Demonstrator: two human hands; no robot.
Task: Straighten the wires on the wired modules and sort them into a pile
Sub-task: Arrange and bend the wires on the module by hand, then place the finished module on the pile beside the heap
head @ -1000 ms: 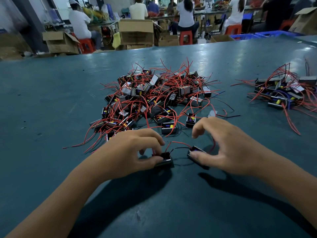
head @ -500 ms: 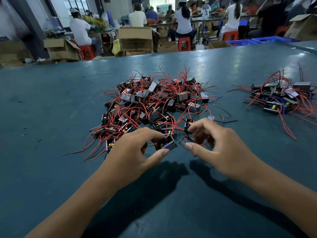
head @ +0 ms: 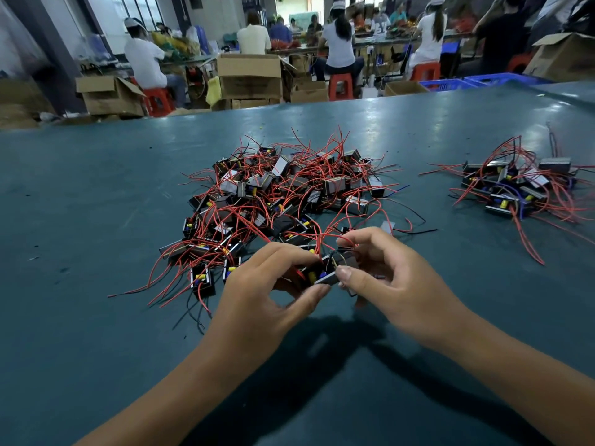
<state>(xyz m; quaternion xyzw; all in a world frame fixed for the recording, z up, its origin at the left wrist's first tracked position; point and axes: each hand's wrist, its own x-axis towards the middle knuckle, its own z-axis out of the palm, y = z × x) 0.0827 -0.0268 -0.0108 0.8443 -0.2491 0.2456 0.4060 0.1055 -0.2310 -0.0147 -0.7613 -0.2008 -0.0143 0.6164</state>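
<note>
A big tangled heap of small black wired modules [head: 280,201] with red and black leads lies in the middle of the green table [head: 96,220]. A smaller pile of modules [head: 518,191] sits at the right. My left hand [head: 267,294] pinches a black module [head: 322,273] between thumb and fingers, lifted just above the table at the heap's near edge. My right hand [head: 389,278] grips a second module [head: 347,259] pressed against the first, with red wires running up past its fingers.
Beyond the table's far edge stand cardboard boxes [head: 249,75], red stools [head: 341,85] and blue crates [head: 483,80], with several seated people working at benches. Bare table stretches to the left and in front of my arms.
Both hands lifted their modules off the table, moved toward the heap and brought the two modules together. The view shifted forward.
</note>
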